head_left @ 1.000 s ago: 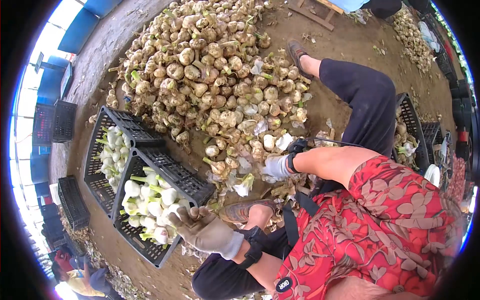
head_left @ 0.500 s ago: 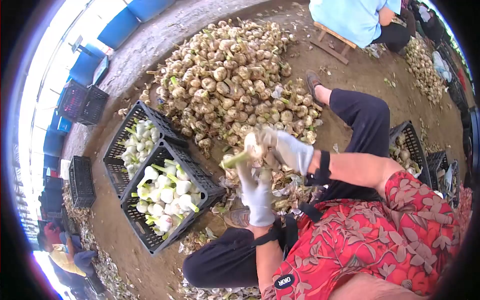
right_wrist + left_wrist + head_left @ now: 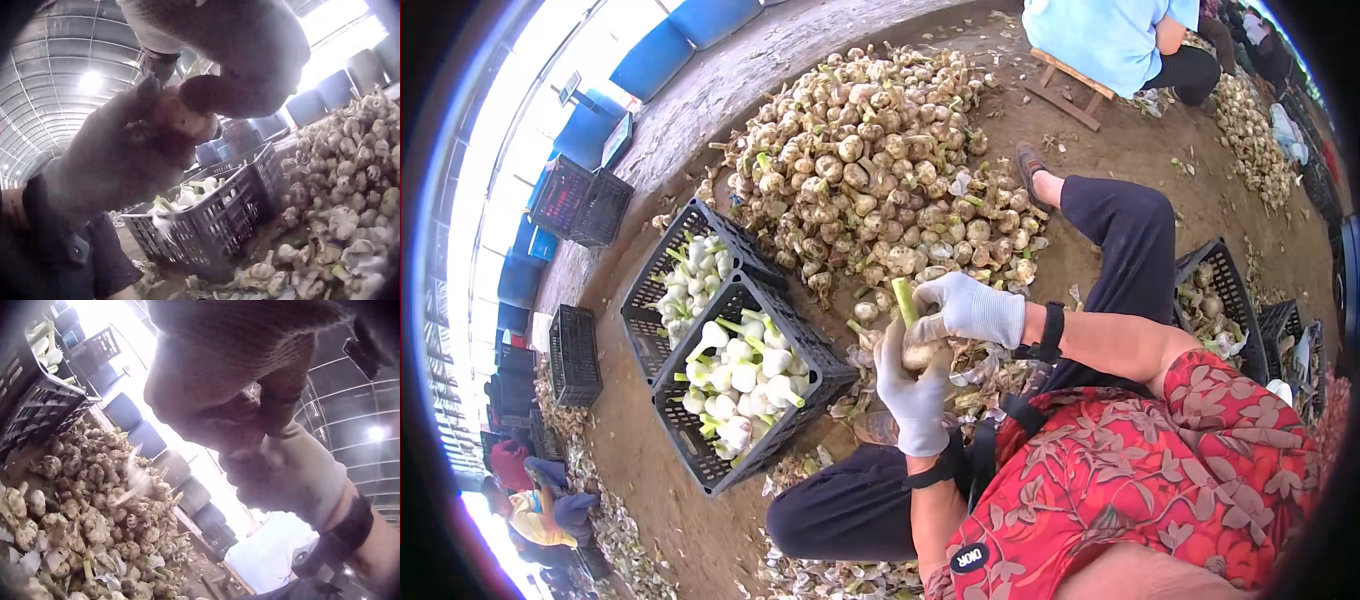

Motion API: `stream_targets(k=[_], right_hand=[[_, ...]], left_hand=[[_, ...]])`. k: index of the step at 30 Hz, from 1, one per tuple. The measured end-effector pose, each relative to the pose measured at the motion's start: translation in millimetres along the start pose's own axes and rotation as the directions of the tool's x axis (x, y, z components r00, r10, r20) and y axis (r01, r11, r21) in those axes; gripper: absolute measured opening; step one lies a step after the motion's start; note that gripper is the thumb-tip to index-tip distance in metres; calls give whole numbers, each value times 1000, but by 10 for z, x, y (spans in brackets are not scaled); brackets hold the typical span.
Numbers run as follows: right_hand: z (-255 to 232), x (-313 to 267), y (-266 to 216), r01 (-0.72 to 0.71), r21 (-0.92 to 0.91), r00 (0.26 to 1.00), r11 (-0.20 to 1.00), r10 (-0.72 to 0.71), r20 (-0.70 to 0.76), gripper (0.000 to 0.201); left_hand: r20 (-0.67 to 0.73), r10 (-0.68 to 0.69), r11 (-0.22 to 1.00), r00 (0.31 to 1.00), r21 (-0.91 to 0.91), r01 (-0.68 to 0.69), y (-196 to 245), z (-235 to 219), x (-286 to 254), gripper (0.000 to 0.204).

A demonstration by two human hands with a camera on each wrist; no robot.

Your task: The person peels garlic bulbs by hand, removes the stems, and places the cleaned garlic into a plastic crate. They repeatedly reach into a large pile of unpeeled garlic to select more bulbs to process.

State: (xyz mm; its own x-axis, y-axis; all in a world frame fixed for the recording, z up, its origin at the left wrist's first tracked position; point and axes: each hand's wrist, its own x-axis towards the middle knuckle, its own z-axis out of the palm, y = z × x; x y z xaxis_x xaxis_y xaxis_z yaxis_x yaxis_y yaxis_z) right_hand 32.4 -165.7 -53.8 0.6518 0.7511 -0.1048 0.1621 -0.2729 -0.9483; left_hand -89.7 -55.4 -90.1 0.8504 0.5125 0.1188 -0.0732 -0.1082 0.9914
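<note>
In the head view a garlic bulb with a green stem pointing up sits between both gloved hands. The left hand curls its fingers round the bulb from below. From the right side, the right hand pinches the bulb near the base of its stem. The right wrist view shows the bulb between the two gloves, partly covered by fingers. A loose piece of pale skin hangs blurred over the heap in the left wrist view.
A large heap of unpeeled garlic lies ahead. Two black crates with white garlic stand at the left. Another crate is at the right. A person in light blue sits on a wooden stool at the top right.
Over the last second the left hand has moved from the crate to the bulb and now grips it. The right hand has lifted from the heap's edge with a bulb, whose stem has turned upright.
</note>
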Motion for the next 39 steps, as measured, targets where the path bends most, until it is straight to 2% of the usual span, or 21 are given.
stream_targets(k=[1, 4, 8, 11, 13, 14, 15, 18, 22, 23, 25, 26, 27, 30, 31, 32, 34, 35, 37, 38, 39], right_hand=[[-9, -36, -54, -105, 169, 994, 980, 98, 50, 37], [-96, -37, 27, -290, 493, 950, 820, 184, 252, 29], [-169, -36, -34, -287, 440, 951, 851, 201, 233, 26], [-182, -64, -220, -283, 413, 952, 865, 203, 228, 30], [-48, 29, -15, 33, 202, 997, 979, -46, 60, 33], [-13, 58, -41, 186, 74, 982, 980, -186, -3, 34], [-54, 8, -103, 46, 184, 995, 982, -61, 76, 31], [-125, -22, -189, -216, 372, 965, 903, 141, 220, 28], [-254, 25, 32, -267, 462, 937, 846, 116, 328, 30], [-287, 12, -40, -282, 439, 926, 853, 122, 357, 25], [-281, 9, -84, -70, 151, 962, 986, 26, 272, 25], [-274, 10, -98, 36, -8, 970, 999, -32, 241, 25], [-235, -8, -110, 132, -113, 984, 985, -116, 137, 25], [-138, -46, -84, 337, -251, 932, 907, -358, -45, 18], [-77, -98, -125, 389, -319, 899, 864, -431, -72, 16], [-31, -123, -131, 349, -542, 905, 764, -426, -17, 17], [66, -162, -88, 401, -508, 867, 762, -494, -56, 18], [103, -140, -32, 333, -338, 910, 880, -394, -130, 19], [187, -98, 105, 156, 52, 969, 986, -142, -203, 19], [174, -69, 124, -6, 233, 991, 973, 37, -129, 20], [233, -31, 217, 26, 316, 984, 949, 33, -178, 18]], left_hand=[[8, -147, 976, 989, -160, 146, 6, -22, -43, 60], [72, -327, 859, 942, -394, 328, 159, -75, -88, 64], [77, -188, 889, 979, -409, 203, 114, -45, -48, 68], [67, -194, 923, 979, -327, 206, 209, -51, -22, 80], [66, -207, 912, 976, -349, 217, 235, -59, -44, 77], [68, -211, 907, 975, -358, 221, 242, -65, -48, 76], [67, -210, 898, 975, -382, 220, 243, -64, -53, 77], [82, -206, 864, 975, -453, 220, 184, -73, -69, 80], [111, -191, 839, 975, -497, 221, 77, -58, -36, 84], [138, -204, 823, 969, -511, 246, 144, -68, -34, 85], [145, -205, 821, 968, -514, 250, 215, -57, -45, 83], [125, -190, 834, 974, -502, 228, 234, -29, -48, 81], [107, -175, 847, 979, -490, 205, 242, -5, -40, 79], [182, -262, 681, 948, -661, 315, 275, 58, 51, 66], [274, -565, 379, 778, -752, 540, 357, 30, 39, 62], [386, -503, 280, 773, -773, 569, 192, 2, 37, 64], [572, -339, 88, 747, -771, 630, -276, -107, 22, 68], [628, -312, 2, 713, -750, 662, -226, -123, 70, 69], [406, -411, 307, 816, -781, 543, -81, -90, 59, 66], [285, -430, 455, 857, -751, 478, 4, -31, 51, 65], [31, -479, 581, 877, -738, 344, 75, 108, 74, 67]])
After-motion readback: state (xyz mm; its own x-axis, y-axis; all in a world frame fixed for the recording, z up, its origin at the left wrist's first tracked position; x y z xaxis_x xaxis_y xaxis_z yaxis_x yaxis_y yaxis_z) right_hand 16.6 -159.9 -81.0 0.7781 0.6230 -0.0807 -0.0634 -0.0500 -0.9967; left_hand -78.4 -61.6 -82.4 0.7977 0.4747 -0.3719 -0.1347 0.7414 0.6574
